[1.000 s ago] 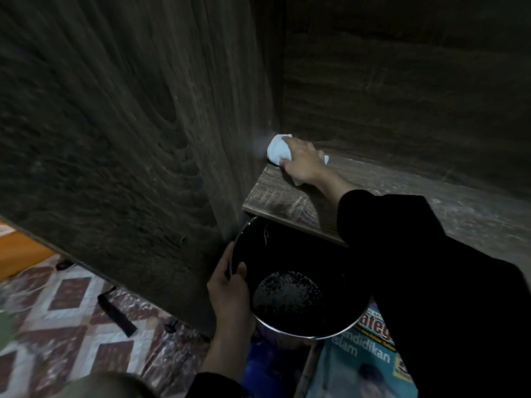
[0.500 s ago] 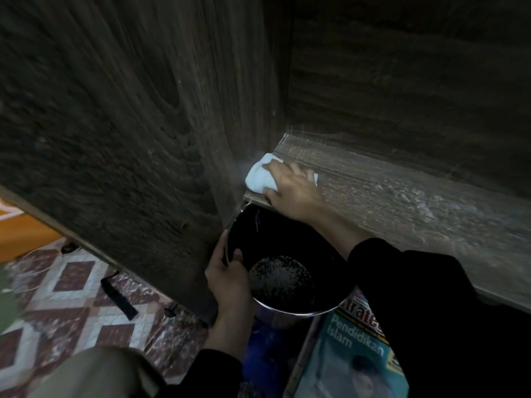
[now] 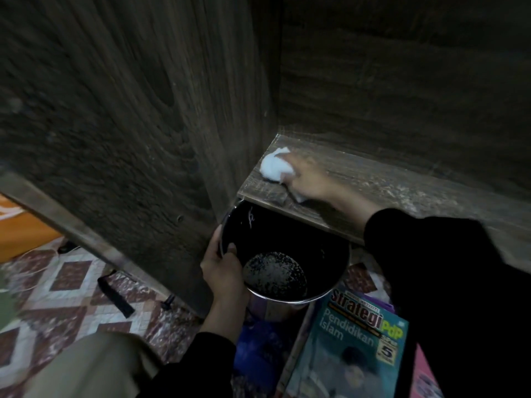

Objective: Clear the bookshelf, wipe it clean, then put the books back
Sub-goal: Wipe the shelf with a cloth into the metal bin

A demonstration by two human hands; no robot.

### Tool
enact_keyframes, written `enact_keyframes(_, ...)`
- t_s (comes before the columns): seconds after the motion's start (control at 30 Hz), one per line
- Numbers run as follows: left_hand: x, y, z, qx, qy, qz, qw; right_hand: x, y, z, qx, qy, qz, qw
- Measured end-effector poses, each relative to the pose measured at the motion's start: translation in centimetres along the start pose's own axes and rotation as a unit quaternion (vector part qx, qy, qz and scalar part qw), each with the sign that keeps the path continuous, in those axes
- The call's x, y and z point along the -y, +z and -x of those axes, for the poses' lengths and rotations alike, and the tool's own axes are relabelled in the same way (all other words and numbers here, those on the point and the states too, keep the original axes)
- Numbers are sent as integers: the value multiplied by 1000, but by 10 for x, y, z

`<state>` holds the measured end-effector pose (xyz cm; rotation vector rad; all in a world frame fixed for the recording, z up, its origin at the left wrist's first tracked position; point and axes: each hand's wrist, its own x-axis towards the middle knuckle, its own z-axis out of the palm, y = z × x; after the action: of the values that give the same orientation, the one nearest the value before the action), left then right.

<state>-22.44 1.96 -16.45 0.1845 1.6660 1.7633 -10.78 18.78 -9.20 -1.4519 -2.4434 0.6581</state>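
A dark wooden shelf board [image 3: 402,185] runs from the cabinet's left corner to the right, dusty along its far part. My right hand [image 3: 309,179] holds a crumpled white cloth [image 3: 274,168] against the board near the left corner. Just under the shelf's front edge, my left hand [image 3: 222,268] grips the rim of a round dark metal container [image 3: 287,254], thumb inside it. Pale specks lie on the container's bottom. A teal book [image 3: 350,349] titled "Strategi PdP Pendidikan Islam" lies on the floor below the container.
The cabinet's side panel [image 3: 143,124] stands tall at the left. Patterned floor tiles [image 3: 57,297] lie at lower left with a black strap [image 3: 115,297] on them. An orange surface [image 3: 20,225] shows at the far left. A pink item [image 3: 425,380] sits at the bottom right.
My right hand drew the cloth from the corner to the shelf's front edge above the container, then slid it back toward the corner. My left hand kept its grip on the container.
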Motion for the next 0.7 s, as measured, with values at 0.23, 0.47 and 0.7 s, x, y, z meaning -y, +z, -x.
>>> enact_keyframes(0.23, -4, 1, 0, 5, 5, -5, 1000, 31, 10, 45, 104, -243, 75, 961)
enact_keyframes(0.47, -1, 0, -4, 11, 10, -17, 1000, 38, -1, 23, -9, -143, 83, 986)
enact_keyframes(0.7, 2, 0, -9, 8, 3, 1, 1000, 51, 57, 77, 56, -280, 257, 923)
